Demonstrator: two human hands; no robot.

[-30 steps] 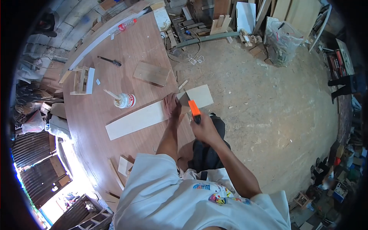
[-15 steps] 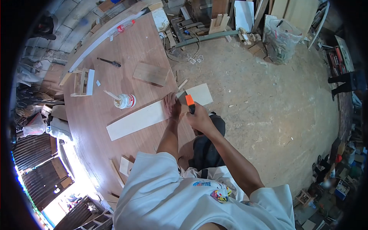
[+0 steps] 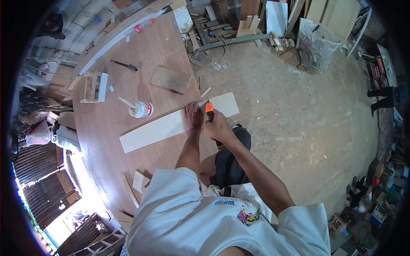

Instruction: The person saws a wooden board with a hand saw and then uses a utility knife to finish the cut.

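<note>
A long pale board (image 3: pixel 153 133) lies slantwise on the brown table, its right end sticking out past the edge. My left hand (image 3: pixel 194 116) rests flat on the board close to that edge, fingers stretched out and pressing down. Just to its right, my right hand (image 3: pixel 219 126) is wrapped round the orange-and-black handle of a hand saw (image 3: pixel 209 107). The saw meets the board beside my left hand; its blade is mostly edge-on and hard to make out.
On the table (image 3: pixel 158 98) are a white tub (image 3: pixel 142 109) with a stick in it, a wooden block (image 3: pixel 171 80), a dark slim tool (image 3: pixel 124 65), a small wooden frame (image 3: pixel 94 87) and a plastic bottle (image 3: pixel 144 25). A clear bag (image 3: pixel 318 47) stands on the floor.
My right hand and the saw handle have shifted slightly up and left, and less of the blade shows. My left hand stays on the board. The whole view has shifted slightly.
</note>
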